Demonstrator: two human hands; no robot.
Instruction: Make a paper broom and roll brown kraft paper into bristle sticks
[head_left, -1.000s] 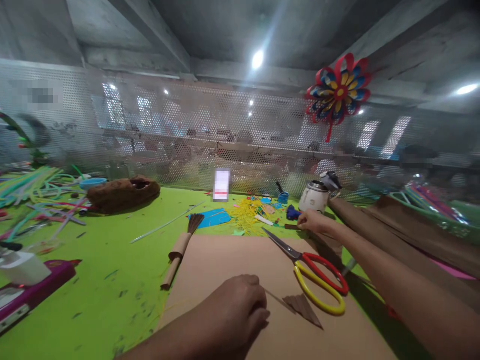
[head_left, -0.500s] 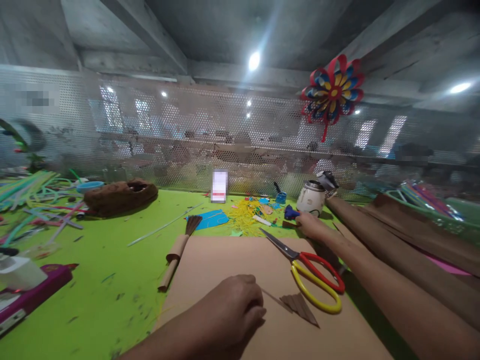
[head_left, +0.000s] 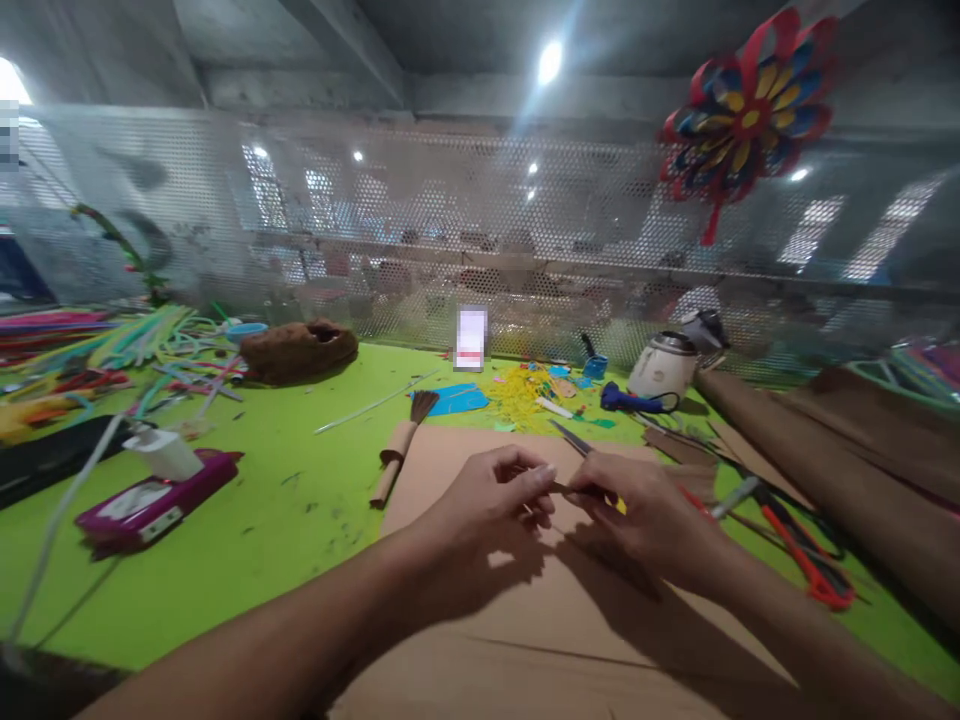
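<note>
My left hand (head_left: 501,492) and my right hand (head_left: 643,505) meet over a sheet of tan cardboard (head_left: 450,452). Both pinch a small thin brown strip (head_left: 561,488) between their fingertips. Much of it is hidden by the fingers, so its full shape does not show. Behind my right hand lie scissors (head_left: 574,438), with only the blades and bits of the yellow and red handles in sight. Left of the cardboard is a small brown paper broom (head_left: 397,440) with a rolled handle and dark bristles.
On the green table (head_left: 300,480) are a purple power strip (head_left: 161,505), a brown shoe-like form (head_left: 300,350), yellow shreds (head_left: 517,395), and a blue glue gun (head_left: 634,400). A red-handled tool (head_left: 810,560) and rolled brown paper (head_left: 795,450) lie right. A phone (head_left: 471,338) stands behind.
My right hand has come back from beside the glue gun to meet my left hand over the cardboard. Both now pinch a brown strip. The view has shifted left and downward.
</note>
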